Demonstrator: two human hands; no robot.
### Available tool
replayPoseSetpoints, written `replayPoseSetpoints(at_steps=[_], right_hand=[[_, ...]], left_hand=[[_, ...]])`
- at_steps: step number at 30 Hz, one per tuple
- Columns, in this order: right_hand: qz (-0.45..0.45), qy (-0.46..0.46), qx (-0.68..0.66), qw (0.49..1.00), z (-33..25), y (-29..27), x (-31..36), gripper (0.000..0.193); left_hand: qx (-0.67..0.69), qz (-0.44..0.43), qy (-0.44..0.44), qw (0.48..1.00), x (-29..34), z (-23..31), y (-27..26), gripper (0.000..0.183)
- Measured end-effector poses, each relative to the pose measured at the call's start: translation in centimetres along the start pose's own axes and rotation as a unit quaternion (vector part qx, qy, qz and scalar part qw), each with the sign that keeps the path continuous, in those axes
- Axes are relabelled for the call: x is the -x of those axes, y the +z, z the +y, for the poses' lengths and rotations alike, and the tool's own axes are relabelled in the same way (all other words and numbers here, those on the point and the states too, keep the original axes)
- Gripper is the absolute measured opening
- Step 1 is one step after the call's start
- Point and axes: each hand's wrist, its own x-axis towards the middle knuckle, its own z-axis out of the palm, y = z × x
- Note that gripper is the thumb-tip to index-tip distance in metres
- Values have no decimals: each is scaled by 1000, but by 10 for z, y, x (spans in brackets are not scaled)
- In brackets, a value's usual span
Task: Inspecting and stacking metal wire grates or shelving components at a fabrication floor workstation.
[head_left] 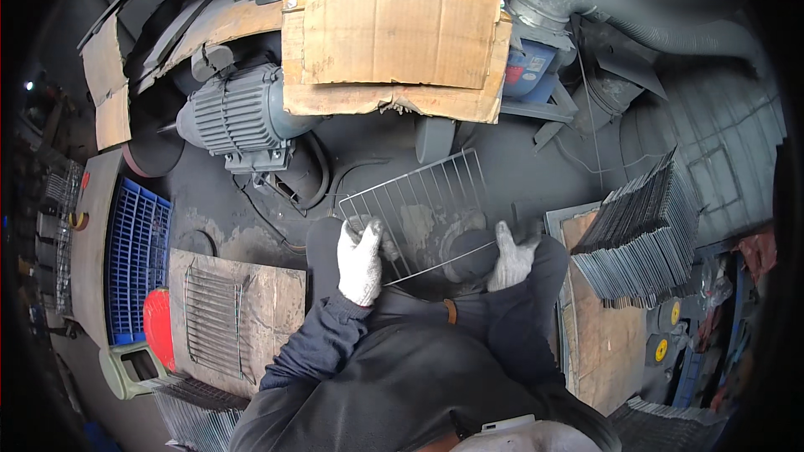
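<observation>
- Left of the cardboard sheet [394, 25], nearer the person: a wire grid [213, 326] on a board [285, 285], presumably for easy reach.
- Left hand [360, 264], gloved: fingers curled round the wire rack [419, 218], likely steadying it between cardboard sheet and lap.
- Right hand [512, 259]: at the rack's near corner; I cannot tell whether its fingers grip.
- Right of the cardboard sheet: racks stacked closely [641, 238], probably saving room.

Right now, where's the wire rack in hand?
Head view, centre: the wire rack is below the brown cardboard in the picture. Its left end is in the left hand; the right hand is by its lower right corner.
</observation>
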Motion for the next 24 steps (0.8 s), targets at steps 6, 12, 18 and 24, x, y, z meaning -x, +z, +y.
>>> replayPoseSetpoints(at_steps=[6, 12, 18, 24], right_hand=[[-215, 104, 219, 946, -48, 21, -43, 38], [-167, 33, 135, 976, -33, 1, -89, 26], [-175, 24, 154, 972, -30, 36, -96, 26], [-228, 7, 183, 956, 56, 93, -92, 26]], left_hand=[[-97, -80, -96, 987, -35, -29, -6, 29], [-71, -126, -183, 973, -84, -50, 36, 38], [-64, -88, -162, 981, -102, -61, 20, 25], [-80, -47, -231, 968, -110, -17, -71, 20]])
